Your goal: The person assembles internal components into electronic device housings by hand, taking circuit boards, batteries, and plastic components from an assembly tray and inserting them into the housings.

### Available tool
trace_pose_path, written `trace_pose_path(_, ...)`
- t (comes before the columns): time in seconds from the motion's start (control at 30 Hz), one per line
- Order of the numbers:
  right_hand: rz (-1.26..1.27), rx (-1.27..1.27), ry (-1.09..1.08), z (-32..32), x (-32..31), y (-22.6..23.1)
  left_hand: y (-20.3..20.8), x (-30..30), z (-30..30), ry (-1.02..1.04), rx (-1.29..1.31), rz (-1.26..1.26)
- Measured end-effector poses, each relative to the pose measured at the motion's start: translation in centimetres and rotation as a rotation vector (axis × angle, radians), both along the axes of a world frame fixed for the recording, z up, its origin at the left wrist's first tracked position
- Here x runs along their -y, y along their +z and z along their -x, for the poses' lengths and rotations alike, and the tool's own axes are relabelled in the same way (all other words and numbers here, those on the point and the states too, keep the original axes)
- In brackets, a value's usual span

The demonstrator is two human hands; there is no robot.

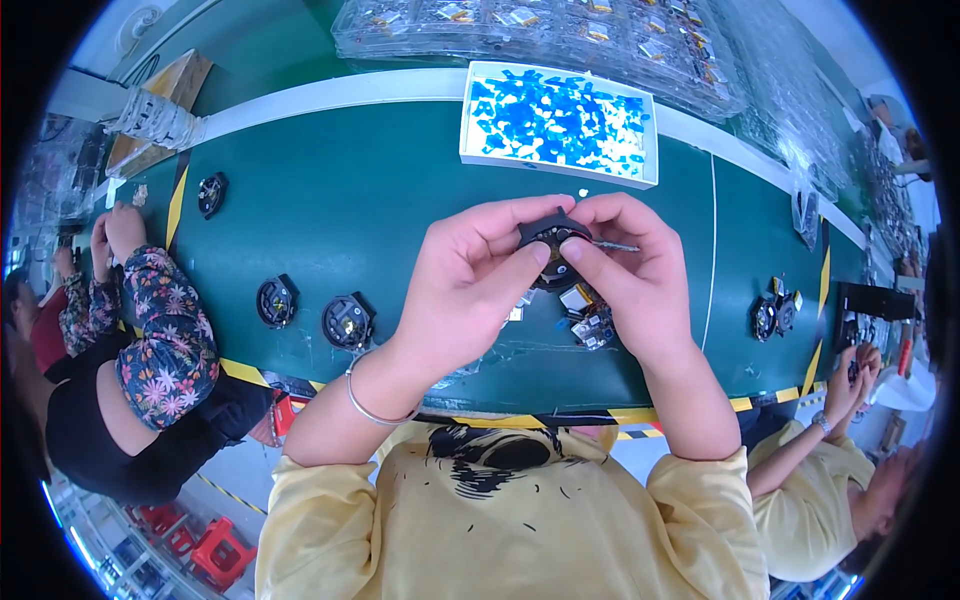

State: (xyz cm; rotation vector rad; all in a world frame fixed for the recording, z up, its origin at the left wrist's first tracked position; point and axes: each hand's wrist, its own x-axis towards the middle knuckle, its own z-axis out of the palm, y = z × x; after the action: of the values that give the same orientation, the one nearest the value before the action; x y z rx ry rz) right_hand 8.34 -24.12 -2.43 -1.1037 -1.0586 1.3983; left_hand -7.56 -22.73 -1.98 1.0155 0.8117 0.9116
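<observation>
Between both hands, above the green table, is a black round watch case [545, 232]. My left hand [468, 272] grips its left side, with the thumb pressed on the inner face. On the opposite side my right hand [630, 265] closes on the case, its thumb also on the inner face. A thin metal tool [617, 246], perhaps tweezers, sticks out from among the right fingers; its tip is hidden. Just below the case lies a small circuit assembly [592, 326] with a silver and yellow battery-like piece [575, 298], partly covered by my right hand.
Two black watch cases [348, 322] [277, 301] lie left of my hands, another [210, 195] farther back. A white box [560, 170] of blue-and-white small parts stands ahead. Clear trays [540, 40] line the back. More parts [775, 312] sit right. Co-workers sit on both sides.
</observation>
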Motion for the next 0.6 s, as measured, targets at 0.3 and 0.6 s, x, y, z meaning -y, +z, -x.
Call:
trace_pose_path(0.3, -0.148, -0.191, -0.041, 0.6, -0.4, -1.2, -0.9, 1.2, -0.8, 0.056, 0.038, -0.178)
trace_pose_path(0.6, 0.033, -0.141, -0.009, 0.1, -0.9, -1.5, -0.2, 0.2, -0.9, 0.078, 0.223, 0.156)
